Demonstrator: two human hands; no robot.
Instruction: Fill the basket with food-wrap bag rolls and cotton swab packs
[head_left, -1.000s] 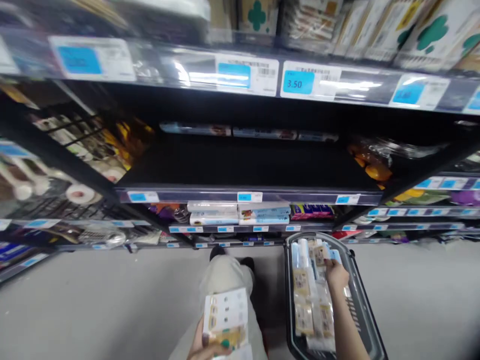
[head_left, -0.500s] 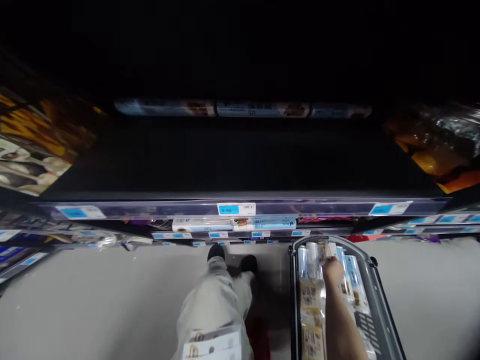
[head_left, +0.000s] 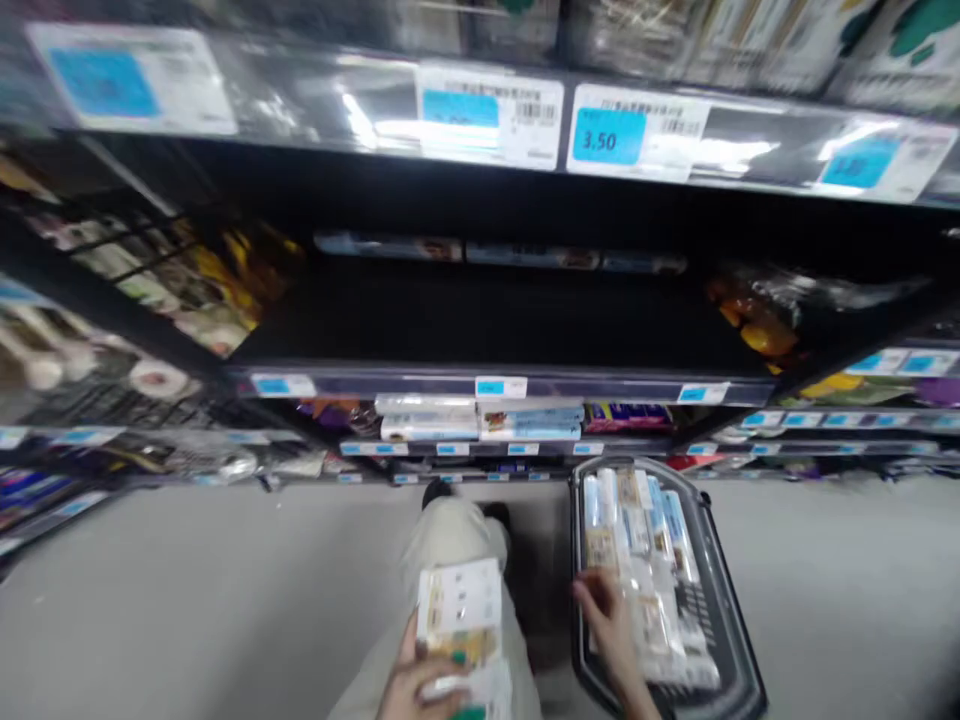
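Observation:
Near my lap, my left hand point(head_left: 420, 680) is closed around a small stack of packets point(head_left: 461, 600) with white tops and yellow and green print. I cannot make out what is inside them. Over the left side of a dark grey shopping basket point(head_left: 731, 620), my right hand point(head_left: 604, 605) has loosely bent fingers, thumb apart, with nothing visible in them. Several blue-and-white plastic-wrapped rolls point(head_left: 679, 535) lie side by side at the basket's far end. Clear packets with brown-and-white labels point(head_left: 652, 615) fill the middle and near part.
Ahead is a black shelf point(head_left: 480, 320) with a few blue rolls point(head_left: 532, 255) at its back. Below it, a lower shelf holds more white and blue rolls point(head_left: 529, 420). An upper shelf edge with price tags point(head_left: 637, 130) crosses the top. Grey floor point(head_left: 187, 600) lies around my legs.
My right hand has drawn back from the rolls at the basket's far end toward its near left side. My left hand has come into view on the packets. The view has tilted and pulled back.

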